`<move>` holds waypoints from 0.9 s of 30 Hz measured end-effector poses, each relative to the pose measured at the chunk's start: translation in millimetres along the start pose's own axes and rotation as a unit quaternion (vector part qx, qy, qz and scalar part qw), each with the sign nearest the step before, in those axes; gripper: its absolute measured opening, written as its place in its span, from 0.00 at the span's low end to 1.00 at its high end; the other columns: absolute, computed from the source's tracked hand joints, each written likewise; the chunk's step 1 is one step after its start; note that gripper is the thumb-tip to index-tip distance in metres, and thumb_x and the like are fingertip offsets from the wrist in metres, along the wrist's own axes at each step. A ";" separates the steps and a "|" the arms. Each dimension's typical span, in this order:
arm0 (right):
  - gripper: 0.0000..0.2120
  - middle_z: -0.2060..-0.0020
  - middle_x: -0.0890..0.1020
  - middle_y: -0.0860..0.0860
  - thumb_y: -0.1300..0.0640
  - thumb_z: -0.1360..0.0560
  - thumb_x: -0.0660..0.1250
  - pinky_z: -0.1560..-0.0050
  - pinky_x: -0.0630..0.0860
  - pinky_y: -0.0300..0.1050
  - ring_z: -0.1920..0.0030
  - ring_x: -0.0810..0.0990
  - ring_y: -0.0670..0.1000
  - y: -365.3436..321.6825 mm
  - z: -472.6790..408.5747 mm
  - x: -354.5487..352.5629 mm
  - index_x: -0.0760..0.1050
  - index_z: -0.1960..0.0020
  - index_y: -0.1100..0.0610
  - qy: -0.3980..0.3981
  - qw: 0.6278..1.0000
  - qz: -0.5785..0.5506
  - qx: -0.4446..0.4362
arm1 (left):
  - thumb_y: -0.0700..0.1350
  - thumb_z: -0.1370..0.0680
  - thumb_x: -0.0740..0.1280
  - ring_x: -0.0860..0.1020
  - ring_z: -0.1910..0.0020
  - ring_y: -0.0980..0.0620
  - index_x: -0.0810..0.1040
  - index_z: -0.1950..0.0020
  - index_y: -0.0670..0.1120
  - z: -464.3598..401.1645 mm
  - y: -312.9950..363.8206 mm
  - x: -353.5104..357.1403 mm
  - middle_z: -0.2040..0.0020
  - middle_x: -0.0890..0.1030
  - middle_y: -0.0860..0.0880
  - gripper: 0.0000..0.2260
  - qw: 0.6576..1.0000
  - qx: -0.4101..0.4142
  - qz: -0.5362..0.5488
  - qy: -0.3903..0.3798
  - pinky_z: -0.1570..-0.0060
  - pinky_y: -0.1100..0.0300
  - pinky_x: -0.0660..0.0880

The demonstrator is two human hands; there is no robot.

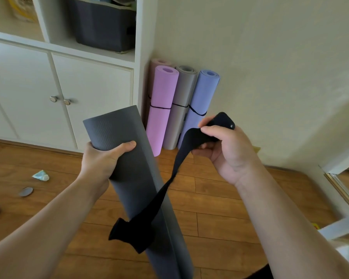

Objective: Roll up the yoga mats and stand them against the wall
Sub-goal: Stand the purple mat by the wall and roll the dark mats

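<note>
Up close I see the left hand gripping a rolled dark grey mat — right hand pinches a black strap draped across it. Beyond, pink, grey and blue rolled mats stand against the wall.

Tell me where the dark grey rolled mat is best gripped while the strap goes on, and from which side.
Grip the dark grey mat around its upper third, from its left, as the left hand does. The roll is tilted and long; holding high steadies it and probably leaves the middle free for the black strap in the right hand.
</note>
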State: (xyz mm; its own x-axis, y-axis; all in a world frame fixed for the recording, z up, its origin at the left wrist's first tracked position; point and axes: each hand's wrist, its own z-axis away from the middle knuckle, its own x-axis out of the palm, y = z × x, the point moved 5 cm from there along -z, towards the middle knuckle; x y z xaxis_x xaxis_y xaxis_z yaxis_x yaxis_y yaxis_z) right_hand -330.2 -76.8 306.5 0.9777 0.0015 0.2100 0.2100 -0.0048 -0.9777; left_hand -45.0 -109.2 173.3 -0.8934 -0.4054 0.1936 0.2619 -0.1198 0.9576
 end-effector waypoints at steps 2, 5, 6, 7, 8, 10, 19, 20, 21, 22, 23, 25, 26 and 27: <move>0.07 0.60 0.85 0.58 0.70 0.21 0.66 0.62 0.85 0.50 0.63 0.86 0.58 0.1 1.6 1.2 0.79 0.53 0.61 -0.018 0.998 -0.060 0.012 | 0.57 0.50 0.89 0.80 0.40 0.47 0.72 0.30 0.50 1.2 0.3 0.4 0.39 0.80 0.50 0.52 1.000 -0.003 0.001 -0.006 0.38 0.43 0.81; 0.14 0.43 0.85 0.66 0.69 0.25 0.71 0.39 0.84 0.55 0.39 0.85 0.66 3.6 3.6 0.1 0.77 0.41 0.64 -0.100 0.987 -0.127 0.013 | 0.57 0.53 0.89 0.81 0.41 0.47 0.73 0.31 0.49 3.6 1.0 0.5 0.39 0.80 0.50 0.53 1.000 -0.007 0.010 -0.011 0.39 0.44 0.81; 0.20 0.37 0.83 0.67 0.70 0.25 0.70 0.33 0.80 0.58 0.34 0.82 0.67 5.1 3.5 -1.6 0.74 0.35 0.66 -0.128 0.984 -0.127 0.004 | 0.57 0.53 0.89 0.81 0.41 0.47 0.73 0.31 0.49 3.9 1.1 0.7 0.39 0.81 0.50 0.53 1.000 -0.007 0.013 -0.013 0.39 0.44 0.81; 0.24 0.33 0.81 0.66 0.72 0.25 0.69 0.30 0.77 0.59 0.31 0.80 0.66 6.2 3.9 -2.9 0.71 0.30 0.67 -0.141 0.983 -0.116 -0.005 | 0.58 0.53 0.89 0.81 0.41 0.47 0.73 0.31 0.49 4.2 1.5 0.9 0.39 0.81 0.50 0.53 1.000 -0.007 0.014 -0.014 0.39 0.44 0.81; 0.26 0.32 0.81 0.65 0.74 0.25 0.68 0.29 0.76 0.60 0.30 0.80 0.65 7.3 3.3 -4.4 0.68 0.27 0.67 -0.135 0.986 -0.095 -0.016 | 0.58 0.53 0.89 0.81 0.41 0.47 0.73 0.31 0.49 4.3 1.3 1.0 0.39 0.81 0.50 0.53 1.000 -0.007 0.014 -0.014 0.40 0.44 0.81; 0.23 0.37 0.83 0.65 0.74 0.23 0.68 0.33 0.80 0.60 0.34 0.83 0.65 7.4 1.5 -7.5 0.70 0.29 0.68 -0.080 0.995 -0.040 -0.035 | 0.59 0.53 0.88 0.81 0.41 0.46 0.74 0.31 0.49 2.9 1.2 0.3 0.39 0.81 0.50 0.53 1.000 -0.009 0.014 -0.011 0.40 0.44 0.82; 0.24 0.75 0.71 0.53 0.54 0.18 0.73 0.59 0.74 0.50 0.71 0.71 0.57 2.8 -1.9 -20.5 0.72 0.72 0.53 0.124 0.970 0.172 -0.117 | 0.58 0.51 0.88 0.82 0.40 0.46 0.73 0.31 0.50 2.3 1.2 0.6 0.38 0.81 0.49 0.52 1.000 -0.008 0.015 -0.024 0.40 0.44 0.82; 0.25 0.75 0.71 0.53 0.55 0.18 0.73 0.60 0.74 0.49 0.71 0.71 0.57 3.1 -3.0 -21.5 0.71 0.72 0.53 0.126 0.969 0.175 -0.119 | 0.59 0.52 0.88 0.81 0.40 0.46 0.73 0.31 0.50 2.8 1.8 0.9 0.38 0.81 0.49 0.52 1.000 -0.007 0.015 -0.024 0.40 0.44 0.82; 0.24 0.75 0.71 0.52 0.56 0.18 0.73 0.60 0.75 0.49 0.72 0.72 0.57 3.5 -4.3 -23.3 0.72 0.72 0.53 0.129 0.968 0.177 -0.120 | 0.59 0.52 0.88 0.81 0.39 0.46 0.73 0.31 0.50 2.9 2.8 1.2 0.38 0.81 0.49 0.53 1.000 -0.006 0.014 -0.025 0.40 0.44 0.82; 0.22 0.75 0.72 0.52 0.56 0.18 0.72 0.61 0.76 0.50 0.73 0.74 0.57 3.8 -4.9 -24.7 0.74 0.69 0.54 0.133 0.968 0.177 -0.119 | 0.59 0.52 0.88 0.81 0.39 0.46 0.73 0.31 0.50 2.7 3.5 1.7 0.38 0.80 0.50 0.53 1.000 -0.007 0.014 -0.024 0.40 0.44 0.82; 0.18 0.74 0.74 0.53 0.57 0.18 0.72 0.63 0.77 0.50 0.73 0.76 0.57 3.2 -5.1 -26.2 0.77 0.66 0.56 0.138 0.969 0.172 -0.115 | 0.59 0.53 0.88 0.81 0.40 0.46 0.73 0.31 0.50 3.1 4.1 2.1 0.38 0.81 0.50 0.53 1.000 -0.008 0.014 -0.022 0.40 0.44 0.82; 0.11 0.70 0.81 0.55 0.59 0.17 0.72 0.66 0.81 0.50 0.70 0.83 0.59 0.9 -4.7 -28.3 0.80 0.58 0.59 0.152 0.972 0.143 -0.106 | 0.59 0.52 0.89 0.82 0.40 0.46 0.74 0.32 0.50 3.9 5.5 2.2 0.39 0.81 0.50 0.52 1.000 -0.011 0.017 -0.018 0.41 0.44 0.82; 0.09 0.67 0.85 0.57 0.59 0.17 0.71 0.66 0.82 0.49 0.66 0.86 0.59 0.0 -5.7 -29.8 0.79 0.56 0.60 0.161 0.973 0.130 -0.101 | 0.58 0.52 0.89 0.82 0.40 0.47 0.74 0.32 0.50 4.3 6.4 1.9 0.39 0.82 0.50 0.51 1.000 -0.012 0.020 -0.017 0.41 0.45 0.82; 0.07 0.64 0.87 0.58 0.60 0.17 0.71 0.65 0.84 0.49 0.63 0.88 0.60 0.1 -7.9 -31.9 0.79 0.53 0.62 0.173 0.973 0.118 -0.095 | 0.58 0.50 0.89 0.82 0.41 0.47 0.75 0.32 0.50 4.9 6.5 1.3 0.39 0.82 0.50 0.50 0.999 -0.015 0.023 -0.017 0.41 0.45 0.82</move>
State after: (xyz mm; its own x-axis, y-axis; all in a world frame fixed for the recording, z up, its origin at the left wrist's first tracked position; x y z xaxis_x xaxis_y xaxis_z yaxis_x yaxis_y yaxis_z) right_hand -361.3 -84.8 299.7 0.9332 -0.3594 0.0003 -0.0569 -0.1485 -0.9873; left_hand -46.3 -106.1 180.8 -0.8918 -0.3804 0.2451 0.3136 -0.1289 0.9408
